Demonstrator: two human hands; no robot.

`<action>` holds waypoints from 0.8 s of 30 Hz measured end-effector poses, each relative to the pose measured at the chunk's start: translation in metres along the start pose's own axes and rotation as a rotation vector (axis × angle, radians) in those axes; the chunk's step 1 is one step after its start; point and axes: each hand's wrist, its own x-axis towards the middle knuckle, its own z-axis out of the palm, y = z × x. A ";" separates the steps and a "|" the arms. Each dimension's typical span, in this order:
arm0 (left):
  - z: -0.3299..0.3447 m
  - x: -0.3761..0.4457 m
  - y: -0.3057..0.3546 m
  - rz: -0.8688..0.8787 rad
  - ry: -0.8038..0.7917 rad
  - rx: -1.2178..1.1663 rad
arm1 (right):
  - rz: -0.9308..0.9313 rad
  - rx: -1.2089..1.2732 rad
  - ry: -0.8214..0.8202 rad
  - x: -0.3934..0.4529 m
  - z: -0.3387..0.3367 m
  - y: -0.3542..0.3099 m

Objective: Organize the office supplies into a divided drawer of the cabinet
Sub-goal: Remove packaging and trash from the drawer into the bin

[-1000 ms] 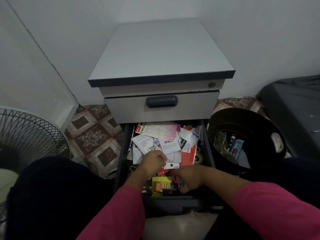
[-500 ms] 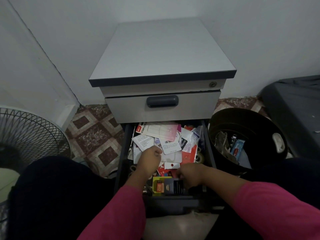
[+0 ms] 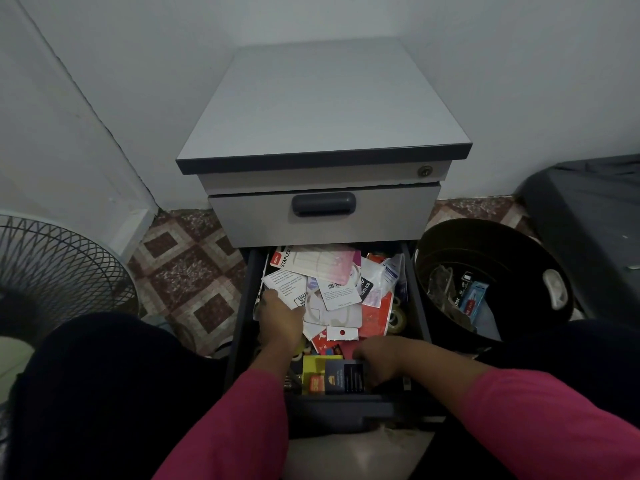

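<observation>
Down in the open drawer point(image 3: 247, 327) my left hand point(image 3: 280, 323) has slid back and leftward over the last second, off the middle of the card pile point(image 3: 332, 292) and onto its left edge, fingers curled round the corner of a white card point(image 3: 284, 287). My right hand point(image 3: 379, 358) has come forward to the front section and now grips a dark box point(image 3: 346, 377) beside the yellow pack point(image 3: 317, 370). I judge sorting is barely begun: the supplies lie heaped in the drawer, with more in the black bin point(image 3: 519, 237) to the right. I see no dividers under the clutter.
</observation>
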 end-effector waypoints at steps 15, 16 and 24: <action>-0.015 -0.004 0.021 -0.170 0.174 -0.307 | 0.074 0.372 -0.048 -0.011 -0.034 0.012; -0.018 -0.006 0.023 -0.155 0.219 -0.317 | 0.072 0.429 -0.045 -0.017 -0.040 0.013; -0.034 -0.003 0.038 -0.161 0.313 -0.568 | 0.187 0.957 0.078 -0.051 -0.084 0.044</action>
